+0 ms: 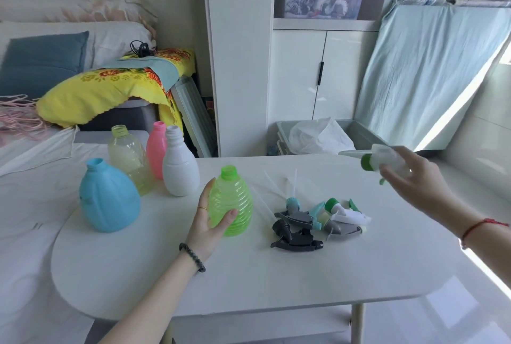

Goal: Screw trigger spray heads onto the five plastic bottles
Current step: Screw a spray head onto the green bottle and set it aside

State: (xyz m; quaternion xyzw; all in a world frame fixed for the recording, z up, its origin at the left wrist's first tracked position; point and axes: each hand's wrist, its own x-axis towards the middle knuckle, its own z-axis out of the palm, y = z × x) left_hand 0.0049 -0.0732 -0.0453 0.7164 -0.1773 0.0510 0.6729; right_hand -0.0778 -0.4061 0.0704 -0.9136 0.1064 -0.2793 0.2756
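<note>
A ribbed green bottle (pixel 233 202) stands upright on the white table (pixel 276 274), and my left hand (pixel 207 219) grips its left side. My right hand (pixel 414 177) is raised over the table's right part, holding a white trigger spray head with a green collar (pixel 372 159). Several loose spray heads (pixel 315 223), black, grey, teal and white, lie in a pile right of the green bottle. Behind and to the left stand a blue bottle (pixel 109 200), a pale yellow bottle (pixel 128 158), a pink bottle (pixel 156 147) and a white bottle (pixel 179 168), all with open necks.
A bed with a white sheet (pixel 27 205) borders the table's left side, with a yellow floral cloth (pixel 110 86) behind. A grey bin with a white bag (pixel 318 136) stands past the far edge, in front of white cupboards (pixel 318 72).
</note>
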